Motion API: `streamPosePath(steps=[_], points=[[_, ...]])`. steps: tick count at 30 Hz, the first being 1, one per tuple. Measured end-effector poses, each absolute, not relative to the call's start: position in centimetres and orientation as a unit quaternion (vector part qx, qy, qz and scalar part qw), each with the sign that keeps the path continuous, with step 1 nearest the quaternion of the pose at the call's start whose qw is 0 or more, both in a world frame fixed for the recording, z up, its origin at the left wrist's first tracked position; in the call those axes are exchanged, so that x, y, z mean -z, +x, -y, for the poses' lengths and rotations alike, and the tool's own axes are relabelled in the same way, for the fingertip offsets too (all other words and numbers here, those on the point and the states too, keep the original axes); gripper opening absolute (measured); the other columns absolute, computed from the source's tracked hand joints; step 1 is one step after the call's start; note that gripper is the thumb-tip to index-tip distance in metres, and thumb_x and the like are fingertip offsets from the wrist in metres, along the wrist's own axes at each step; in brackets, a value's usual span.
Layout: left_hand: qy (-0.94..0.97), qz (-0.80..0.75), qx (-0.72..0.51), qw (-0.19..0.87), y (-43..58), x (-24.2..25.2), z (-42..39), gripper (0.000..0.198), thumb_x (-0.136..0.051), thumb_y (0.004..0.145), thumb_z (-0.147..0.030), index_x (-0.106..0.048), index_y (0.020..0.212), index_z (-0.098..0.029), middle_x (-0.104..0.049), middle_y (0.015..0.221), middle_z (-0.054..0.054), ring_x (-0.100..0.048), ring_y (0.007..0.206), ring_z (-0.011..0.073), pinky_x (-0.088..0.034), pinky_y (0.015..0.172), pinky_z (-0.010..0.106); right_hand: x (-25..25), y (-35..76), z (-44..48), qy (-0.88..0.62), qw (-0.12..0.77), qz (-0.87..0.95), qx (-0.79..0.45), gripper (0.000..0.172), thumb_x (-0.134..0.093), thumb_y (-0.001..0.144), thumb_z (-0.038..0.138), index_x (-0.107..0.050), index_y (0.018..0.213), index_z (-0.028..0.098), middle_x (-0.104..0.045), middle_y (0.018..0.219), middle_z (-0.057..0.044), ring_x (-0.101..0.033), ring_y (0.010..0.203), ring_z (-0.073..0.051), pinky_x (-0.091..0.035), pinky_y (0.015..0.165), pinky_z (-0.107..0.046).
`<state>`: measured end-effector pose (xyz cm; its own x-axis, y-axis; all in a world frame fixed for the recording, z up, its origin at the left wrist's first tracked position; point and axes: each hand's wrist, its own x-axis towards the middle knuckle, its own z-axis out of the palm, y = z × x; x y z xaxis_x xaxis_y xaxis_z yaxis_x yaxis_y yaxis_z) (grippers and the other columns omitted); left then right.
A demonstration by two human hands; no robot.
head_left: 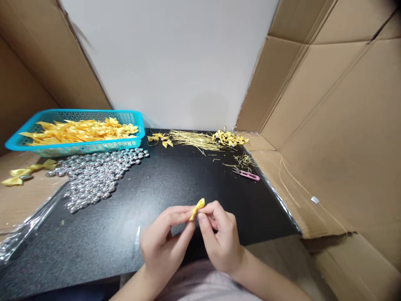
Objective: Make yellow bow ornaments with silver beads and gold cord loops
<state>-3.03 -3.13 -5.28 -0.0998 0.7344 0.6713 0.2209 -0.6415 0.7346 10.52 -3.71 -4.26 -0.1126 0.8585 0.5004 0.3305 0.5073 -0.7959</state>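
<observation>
Above the front of the black table, a small yellow ribbon bow [197,209] is pinched between both hands. My left hand [169,234] is closed, its thumb and fingertips gripping the bow from the left. From the right, my right hand [221,236] pinches close against the bow's middle; its fingertips partly hide what they hold there. The bow is tilted, one loop pointing up and to the right. Both forearms reach in from the bottom edge.
A blue basket [75,146] of yellow bows stands back left, with silver beads [94,175] spread before it. Gold ties [196,140] and finished-looking bows [230,138] lie at the back. Pink thread snips [247,174] rest right, near scraps [244,159]. Cardboard walls [338,113] flank the table [175,179].
</observation>
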Motion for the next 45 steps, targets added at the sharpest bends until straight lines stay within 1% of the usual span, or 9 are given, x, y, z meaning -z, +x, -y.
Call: streamPosePath(steps=[4,8,12,23,26,30,33,35,45], points=[[0.538,-0.412,-0.636,0.370,-2.7,4.5,2.6,0.011,-0.069,0.076,-0.011,-0.066,0.071,-0.021,-0.072,0.072,-0.001,-0.069,0.066,0.0132,-0.056,0.062,0.021,3.7,10.6,3.4,-0.409,0.524,0.719,-0.201,0.003,-0.055,0.082,0.018,-0.055,0.085,0.018,-0.046,0.058,0.005,-0.045,0.048,-0.009,-0.041,0.048,-0.021],[0.464,-0.429,-0.609,0.478,-2.7,4.0,2.0,0.013,-0.073,0.073,-0.019,-0.063,0.065,-0.018,-0.069,0.067,-0.001,-0.065,0.059,0.0116,-0.054,0.056,0.018,3.4,10.8,2.9,-0.395,0.550,0.726,-0.121,0.010,-0.062,0.081,0.016,-0.060,0.090,0.018,-0.059,0.067,-0.001,-0.057,0.062,-0.014,-0.049,0.060,-0.027],[0.437,-0.417,-0.599,0.525,-2.6,4.3,1.8,0.015,-0.075,0.072,-0.021,-0.062,0.065,-0.017,-0.065,0.061,-0.003,-0.060,0.053,0.0090,-0.051,0.053,0.017,3.5,11.0,2.5,-0.370,0.571,0.726,-0.100,0.015,-0.062,0.083,0.009,-0.066,0.090,0.021,-0.068,0.079,-0.005,-0.064,0.075,-0.016,-0.054,0.069,-0.030],[0.422,-0.434,-0.602,0.520,-2.7,4.4,2.1,0.014,-0.074,0.073,-0.019,-0.062,0.066,-0.017,-0.065,0.058,-0.004,-0.060,0.053,0.0085,-0.051,0.056,0.016,4.7,11.2,2.2,-0.311,0.619,0.709,-0.132,0.030,-0.057,0.082,-0.002,-0.063,0.100,0.021,-0.075,0.095,-0.007,-0.070,0.090,-0.020,-0.057,0.078,-0.037],[0.415,-0.442,-0.599,0.522,-2.7,4.2,2.0,0.014,-0.075,0.071,-0.020,-0.062,0.066,-0.017,-0.065,0.059,-0.004,-0.060,0.053,0.0083,-0.051,0.055,0.016,4.7,11.4,2.2,-0.321,0.626,0.688,-0.179,0.024,-0.059,0.082,0.002,-0.063,0.094,0.022,-0.074,0.098,-0.007,-0.068,0.098,-0.021,-0.055,0.086,-0.040],[0.421,-0.447,-0.582,0.534,-2.7,4.0,2.0,0.015,-0.075,0.071,-0.021,-0.061,0.066,-0.016,-0.065,0.060,-0.003,-0.061,0.052,0.0085,-0.051,0.054,0.016,4.5,11.5,2.0,-0.348,0.618,0.625,-0.328,0.010,-0.062,0.085,0.012,-0.062,0.084,0.021,-0.070,0.116,-0.008,-0.061,0.116,-0.023,-0.048,0.099,-0.044],[0.433,-0.444,-0.574,0.534,-2.8,4.0,2.0,0.015,-0.074,0.073,-0.021,-0.061,0.066,-0.016,-0.065,0.058,-0.003,-0.060,0.052,0.0084,-0.050,0.054,0.016,4.3,11.3,1.9,-0.344,0.598,0.570,-0.445,0.005,-0.062,0.087,0.018,-0.060,0.084,0.021,-0.071,0.113,-0.009,-0.067,0.107,-0.022,-0.054,0.091,-0.039],[0.432,-0.444,-0.576,0.533,-3.0,4.0,2.2,0.015,-0.074,0.073,-0.021,-0.062,0.067,-0.017,-0.065,0.059,-0.003,-0.060,0.052,0.0084,-0.050,0.054,0.016,4.4,11.2,2.0,-0.344,0.602,0.548,-0.468,0.006,-0.062,0.088,0.020,-0.059,0.083,0.020,-0.074,0.106,-0.008,-0.070,0.099,-0.021,-0.056,0.087,-0.036],[0.446,-0.444,-0.587,0.509,-2.8,3.3,2.5,0.013,-0.073,0.073,-0.018,-0.062,0.066,-0.017,-0.066,0.059,-0.003,-0.061,0.053,0.0084,-0.050,0.053,0.015,4.7,11.3,2.5,-0.340,0.625,0.572,-0.408,0.007,-0.061,0.087,0.014,-0.059,0.085,0.020,-0.075,0.097,-0.007,-0.072,0.090,-0.020,-0.057,0.080,-0.034]])
